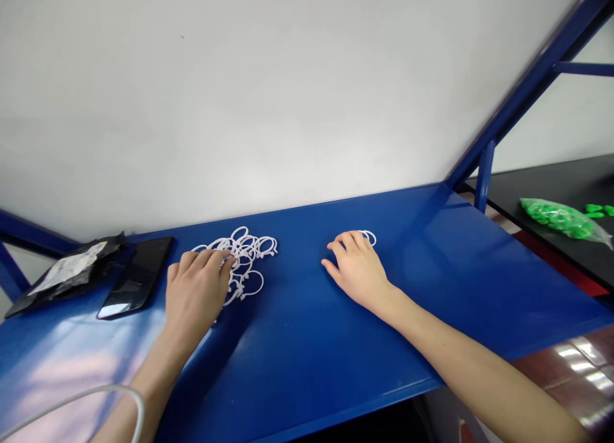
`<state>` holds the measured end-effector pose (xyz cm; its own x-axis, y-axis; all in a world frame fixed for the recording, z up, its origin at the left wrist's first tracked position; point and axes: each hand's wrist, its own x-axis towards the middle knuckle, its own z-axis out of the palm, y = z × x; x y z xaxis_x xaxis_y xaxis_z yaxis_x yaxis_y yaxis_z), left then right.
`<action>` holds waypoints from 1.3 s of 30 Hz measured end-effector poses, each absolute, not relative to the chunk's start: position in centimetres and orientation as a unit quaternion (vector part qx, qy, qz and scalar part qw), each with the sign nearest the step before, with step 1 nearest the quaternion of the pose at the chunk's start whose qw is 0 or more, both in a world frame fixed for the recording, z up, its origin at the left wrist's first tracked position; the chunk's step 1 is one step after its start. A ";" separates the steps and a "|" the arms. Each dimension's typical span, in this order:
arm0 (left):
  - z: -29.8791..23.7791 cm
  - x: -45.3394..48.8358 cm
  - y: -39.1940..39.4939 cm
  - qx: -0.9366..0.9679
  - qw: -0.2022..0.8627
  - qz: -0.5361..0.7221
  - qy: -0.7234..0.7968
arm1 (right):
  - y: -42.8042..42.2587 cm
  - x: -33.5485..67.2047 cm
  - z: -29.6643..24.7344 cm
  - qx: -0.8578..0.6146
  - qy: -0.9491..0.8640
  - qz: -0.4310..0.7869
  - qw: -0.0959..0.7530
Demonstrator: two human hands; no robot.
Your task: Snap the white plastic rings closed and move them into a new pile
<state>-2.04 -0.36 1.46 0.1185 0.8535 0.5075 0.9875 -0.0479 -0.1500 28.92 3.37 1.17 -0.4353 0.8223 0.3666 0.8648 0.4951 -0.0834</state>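
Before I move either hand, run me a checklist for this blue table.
1. Left hand at the pile of white rings: ok, over its left side.
2. Left hand gripping a ring: cannot tell, any contact is hidden.
3. Right hand open: ok, thumb spread away.
4. All rings in one pile: not ok, at least one separate white ring lies partly behind the right hand.
5. Black smartphone uncovered: ok, just left of the left hand.
6. White cable off the left forearm: cannot tell, it crosses it in view.

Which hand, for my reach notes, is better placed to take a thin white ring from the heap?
Likely the left hand: it's at the heap of thin white rings; the right hand is well away from it.
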 end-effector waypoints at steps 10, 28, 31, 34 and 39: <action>2.9 4.3 -3.9 -0.785 -0.243 -0.269 -0.503 | -0.5 26.5 1.2 -0.272 -0.893 0.137 0.331; 1.3 5.7 -4.3 -0.660 -0.364 -0.377 -0.539 | -0.2 26.5 1.0 -0.317 -0.793 0.380 0.354; 1.2 5.8 -4.3 -0.664 -0.349 -0.391 -0.533 | 0.0 26.5 1.1 -0.302 -0.797 0.375 0.365; 1.2 5.7 -4.3 -0.683 -0.320 -0.398 -0.523 | 0.0 26.5 1.0 -0.298 -0.798 0.377 0.362; 0.7 5.8 -4.3 -0.736 -0.221 -0.401 -0.499 | -0.1 26.3 0.4 -0.297 -0.799 0.369 0.372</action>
